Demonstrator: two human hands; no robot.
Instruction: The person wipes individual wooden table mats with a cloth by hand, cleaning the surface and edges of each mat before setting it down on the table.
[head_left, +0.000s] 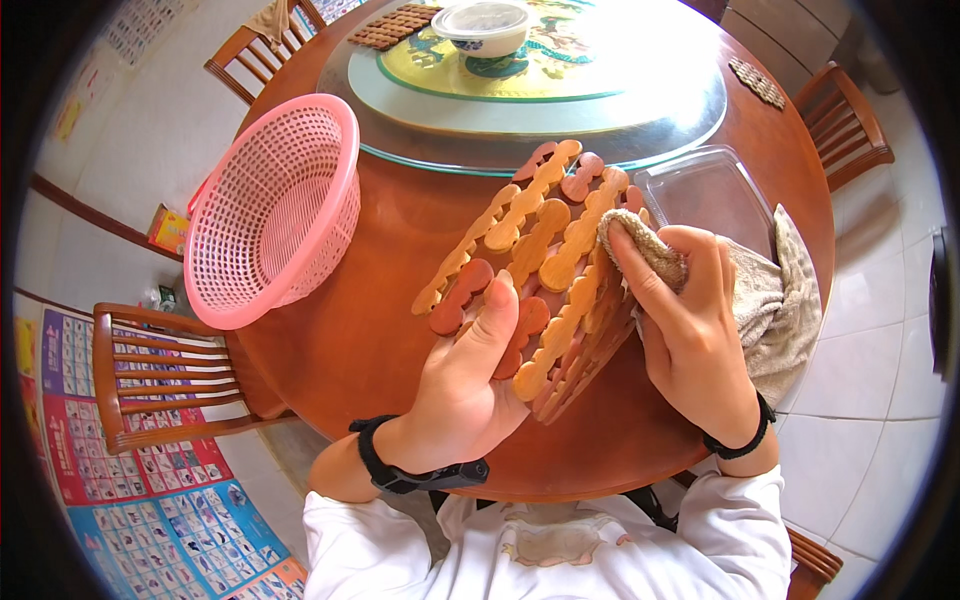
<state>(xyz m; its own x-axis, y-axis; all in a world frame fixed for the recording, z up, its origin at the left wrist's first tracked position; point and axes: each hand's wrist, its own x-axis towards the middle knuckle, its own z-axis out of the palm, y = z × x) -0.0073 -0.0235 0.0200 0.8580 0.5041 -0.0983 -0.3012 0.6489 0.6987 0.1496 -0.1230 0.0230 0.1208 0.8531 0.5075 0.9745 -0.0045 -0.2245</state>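
My left hand (472, 367) grips wooden slatted trivets (562, 232) by their near left side, thumb on top. They are made of wavy light and reddish wood pieces, held tilted above the table. More than one seems stacked, with another layer showing along the right edge. My right hand (690, 322) pinches a beige terry cloth (645, 247) and presses it to the right edge of the upper trivet. The rest of the cloth hangs down to the right, over the table's edge. Fingers under the trivets are hidden.
A pink plastic basket (346, 187) stands tilted on the round wooden table (390, 247) at left. Behind lies a glass turntable (450, 161) with a lidded bowl (484, 34) and a wooden mat (394, 26). A clear plastic container (705, 180) sits at right. Wooden chairs (172, 375) surround the table.
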